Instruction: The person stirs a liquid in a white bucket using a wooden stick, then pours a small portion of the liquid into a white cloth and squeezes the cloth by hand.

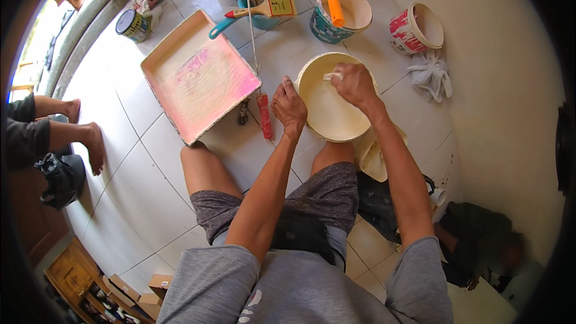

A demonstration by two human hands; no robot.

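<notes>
Between my knees and the far buckets stands a round bucket (329, 55) with cream-coloured paint (336, 120) in it. My left hand (289, 106) is closed at its left rim, thumb pointing up. Over the paint, my right hand (355, 86) is closed in a fist around something small and whitish (332, 76); its kind is hidden by the fingers. Left of the bucket, a red-handled paint roller (264, 117) lies on the tiles, close to my left hand. A large paint tray (243, 81), smeared pink and cream, rests farther left.
Behind are a paintbrush (267, 9) across a teal pot, a teal-and-white bucket (326, 31) with an orange handle (335, 9), a red-and-white bucket (403, 33) and a plastic bag (431, 75). A cream container (375, 162) sits beneath my right forearm. Other people sit left and lower right.
</notes>
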